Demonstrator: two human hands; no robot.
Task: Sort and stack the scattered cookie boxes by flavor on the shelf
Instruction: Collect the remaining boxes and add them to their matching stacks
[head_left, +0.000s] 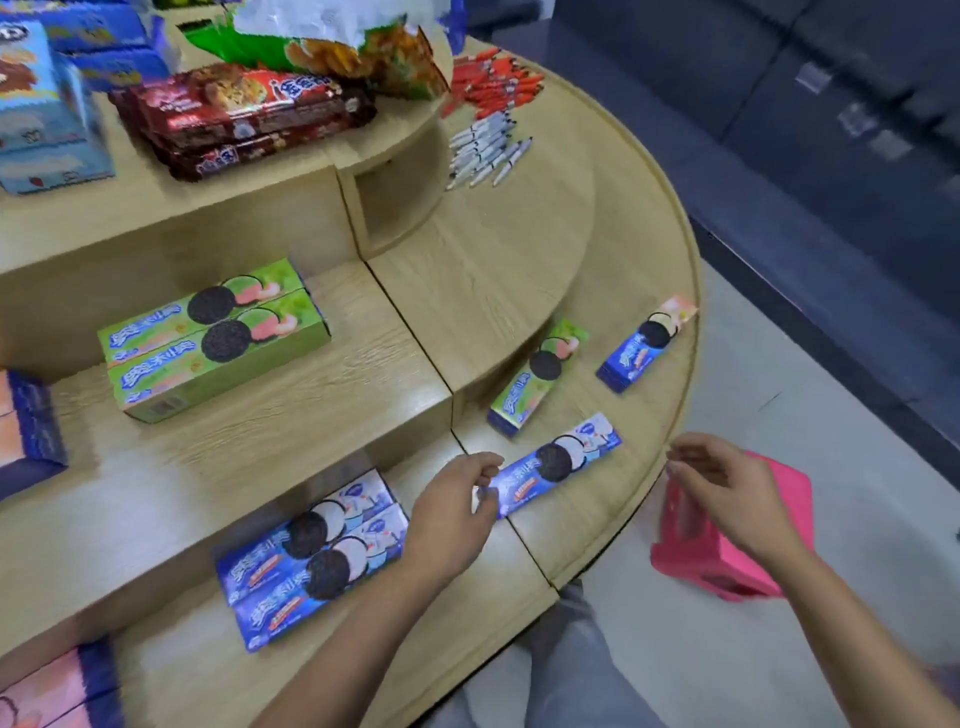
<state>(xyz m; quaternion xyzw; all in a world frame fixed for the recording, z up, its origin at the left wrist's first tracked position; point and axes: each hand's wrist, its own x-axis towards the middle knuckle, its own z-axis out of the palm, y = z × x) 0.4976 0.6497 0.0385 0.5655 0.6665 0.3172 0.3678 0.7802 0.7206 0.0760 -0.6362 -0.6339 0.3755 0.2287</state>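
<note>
1. Left hand (457, 499) sits at the near end of a loose blue cookie box (556, 465) on the lowest tier of the wooden shelf (519, 270). Fingers curl around the box end, thumb and fingertips pinching in on it – looks like a grip just forming; full clamp hard to confirm.
2. Right hand (722, 483) hovers past the shelf's rounded edge, fingers loosely bent and apart, holding nothing. Below it on the floor, a pink stool (737, 551).
3. Blue stack (311, 556) – two matching blue boxes lying side by side, just left of the left hand on the same tier. Probably the target spot, since the flavor matches the box being gripped.
4. Green stack (215, 338) on the middle tier, two green boxes laid parallel. A stray green box (537, 376) lies on the lowest tier against the step – likely belongs with them.
5. Another stray, a blue-and-peach box (644, 348), rests near the outer rim, well apart from any matching pile. Pink-fronted boxes (31, 421) show partly at the left edge; flavor match cannot be told.
6. Not part of the job: red cookie packs (244, 114) on the top tier, white pens (488, 150) and red pens (493, 83) on the curved tier.
7. Judgement: sorting is partway, three strays left on the lowest tier. Next move likely slides or lifts the blue box left onto its pile; the short reach suits the left hand.
</note>
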